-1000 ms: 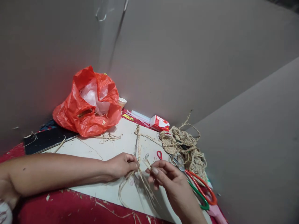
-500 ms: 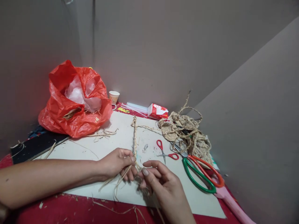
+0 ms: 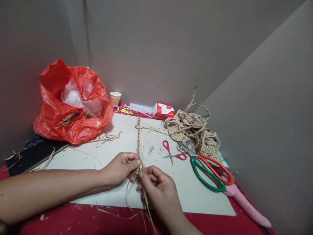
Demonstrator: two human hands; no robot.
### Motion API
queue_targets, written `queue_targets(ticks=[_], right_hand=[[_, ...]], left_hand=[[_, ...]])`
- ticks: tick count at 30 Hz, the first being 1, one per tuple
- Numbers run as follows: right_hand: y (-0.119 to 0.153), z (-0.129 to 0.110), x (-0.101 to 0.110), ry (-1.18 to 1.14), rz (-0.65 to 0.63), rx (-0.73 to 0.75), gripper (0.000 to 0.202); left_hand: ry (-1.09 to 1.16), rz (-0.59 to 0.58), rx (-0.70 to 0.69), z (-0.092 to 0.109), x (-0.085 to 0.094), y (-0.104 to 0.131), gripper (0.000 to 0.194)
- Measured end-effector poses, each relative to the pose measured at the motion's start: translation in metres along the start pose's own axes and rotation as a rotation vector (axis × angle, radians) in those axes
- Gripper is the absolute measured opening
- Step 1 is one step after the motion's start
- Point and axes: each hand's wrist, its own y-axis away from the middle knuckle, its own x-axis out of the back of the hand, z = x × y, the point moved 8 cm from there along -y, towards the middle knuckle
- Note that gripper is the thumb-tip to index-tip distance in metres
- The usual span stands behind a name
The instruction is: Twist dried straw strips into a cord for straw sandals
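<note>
A narrow braid of straw-coloured fibre (image 3: 139,140) runs down the middle of a white board (image 3: 181,199). At its lower end my left hand (image 3: 126,168) pinches it between thumb and fingers. My right hand (image 3: 157,182), close beside the left, has thumb and fingertips closed on the loose strands just below the braid. Several strands (image 3: 129,187) fan out beneath both hands, and a few hang over the board's front edge. Part of the fingertips is hidden behind the fibres.
A red plastic bag (image 3: 80,127) stands at the left by a paper cup (image 3: 115,98). A tissue pack (image 3: 163,111) lies at the back. Coiled braided rope (image 3: 193,127), small red scissors (image 3: 171,155) and large scissors (image 3: 207,182) with green and orange handles lie right.
My right hand has moved left and closed on the strands beside my left hand. The whole view has shifted slightly.
</note>
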Motion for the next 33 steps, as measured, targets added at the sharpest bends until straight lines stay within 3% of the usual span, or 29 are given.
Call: queue_targets(ticks=[10, 17, 22, 24, 27, 29, 31, 33], right_hand=[[-0.007, -0.002, -0.004, 0.1, 0.006, 0.127, 0.028], [-0.001, -0.015, -0.015, 0.393, -0.087, 0.247, 0.021], [0.003, -0.022, -0.015, 0.356, -0.133, 0.257, 0.02], [0.003, -0.026, -0.004, 0.299, -0.08, 0.253, 0.023], [0.002, -0.033, 0.024, 0.265, 0.128, 0.267, 0.022], [0.0, -0.034, 0.034, 0.255, 0.2, 0.257, 0.019], [-0.006, -0.029, 0.029, 0.184, 0.118, 0.204, 0.029], [-0.012, -0.023, 0.014, 0.046, -0.054, 0.128, 0.037]], left_hand=[[-0.084, 0.049, -0.065, 0.003, 0.0, 0.0, 0.03], [-0.157, 0.044, -0.061, 0.001, -0.005, 0.003, 0.029], [-0.215, 0.053, -0.032, -0.004, -0.002, 0.004, 0.032], [-0.208, 0.059, -0.034, -0.003, 0.0, 0.004, 0.032], [-0.14, 0.04, -0.033, -0.002, -0.001, 0.003, 0.033], [-0.088, 0.019, -0.021, -0.003, -0.002, 0.003, 0.033], [-0.049, 0.012, -0.01, -0.004, -0.002, 0.002, 0.034], [-0.026, 0.015, -0.001, -0.004, -0.002, 0.001, 0.034]])
